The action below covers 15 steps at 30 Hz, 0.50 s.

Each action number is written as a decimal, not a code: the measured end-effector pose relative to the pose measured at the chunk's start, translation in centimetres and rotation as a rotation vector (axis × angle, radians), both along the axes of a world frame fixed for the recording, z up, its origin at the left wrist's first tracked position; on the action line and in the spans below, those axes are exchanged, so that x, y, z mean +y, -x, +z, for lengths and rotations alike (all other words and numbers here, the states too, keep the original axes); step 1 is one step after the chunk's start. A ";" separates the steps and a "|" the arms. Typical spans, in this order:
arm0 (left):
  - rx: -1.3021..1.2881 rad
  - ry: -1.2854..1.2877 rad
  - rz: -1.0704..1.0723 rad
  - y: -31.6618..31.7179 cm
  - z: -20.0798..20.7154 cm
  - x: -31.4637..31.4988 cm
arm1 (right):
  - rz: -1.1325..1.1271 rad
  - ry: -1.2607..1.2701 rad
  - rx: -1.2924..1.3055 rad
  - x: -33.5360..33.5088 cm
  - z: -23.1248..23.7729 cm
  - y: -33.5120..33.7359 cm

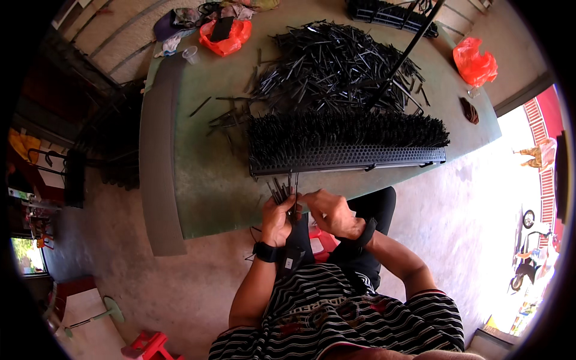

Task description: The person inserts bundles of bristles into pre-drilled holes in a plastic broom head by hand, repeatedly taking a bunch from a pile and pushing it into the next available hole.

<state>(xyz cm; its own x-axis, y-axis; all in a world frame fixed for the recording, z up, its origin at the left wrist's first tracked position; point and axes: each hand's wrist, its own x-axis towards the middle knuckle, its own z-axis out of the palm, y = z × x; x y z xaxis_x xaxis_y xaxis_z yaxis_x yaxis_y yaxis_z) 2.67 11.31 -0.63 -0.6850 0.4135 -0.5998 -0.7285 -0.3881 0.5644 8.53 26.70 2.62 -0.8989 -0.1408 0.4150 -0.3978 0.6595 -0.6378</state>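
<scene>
My left hand (278,219) is closed round a small bunch of thin black strips (280,191), whose ends stick up above the fingers. Close beside it, my right hand (332,212) has its fingers curled in, with the fingertips at the bunch; whatever they pinch is too small to make out. Just beyond both hands, near the table's front edge, lies a long black rack (348,158) with a perforated side. Dense black bristle-like tips (348,129) stand up along its top. Behind it is a large loose pile of black strips (336,63).
The green table (204,198) has a grey strip (161,156) along its left side. Orange-red plastic bags (475,62) lie at the right and far left, one under a dark phone (222,28). Another rack (390,17) stands at the back. A red stool (150,346) is lower left.
</scene>
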 end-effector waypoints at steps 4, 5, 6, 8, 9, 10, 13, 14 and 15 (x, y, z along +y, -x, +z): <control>0.035 -0.107 -0.170 -0.2 1.0 -0.1 | -0.352 0.734 -0.567 1.3 0.7 1.7; 0.034 -0.106 -0.186 -0.3 1.2 0.1 | -0.320 0.757 -0.573 1.7 0.6 2.1; 0.034 -0.105 -0.202 -0.5 1.7 0.3 | -0.288 0.780 -0.580 2.1 0.2 2.3; 0.063 -0.074 -0.221 -0.6 1.6 0.4 | -0.252 0.812 -0.573 2.3 0.3 2.5; 0.077 -0.055 -0.202 -0.5 1.6 0.5 | -0.305 0.859 -0.486 2.3 0.6 2.8; 0.091 -0.034 -0.179 -0.5 1.6 0.5 | -0.356 0.904 -0.401 2.3 1.3 3.1; 0.100 -0.069 -0.149 -0.3 1.1 0.0 | -0.520 0.795 -0.094 2.4 3.0 4.3; 0.098 -0.096 -0.147 -0.3 0.8 -0.3 | -0.530 0.748 -0.016 2.4 3.1 4.7; 0.088 -0.106 -0.140 -0.5 0.6 -0.4 | -0.539 0.700 0.061 2.3 3.2 5.2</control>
<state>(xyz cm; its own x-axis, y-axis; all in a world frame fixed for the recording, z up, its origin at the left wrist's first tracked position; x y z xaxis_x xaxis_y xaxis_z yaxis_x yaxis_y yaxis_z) 3.14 10.88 -0.04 -0.6640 0.5665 -0.4880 -0.7294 -0.3471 0.5894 3.38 28.96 5.78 -0.7429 0.6001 0.2966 -0.1921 0.2333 -0.9532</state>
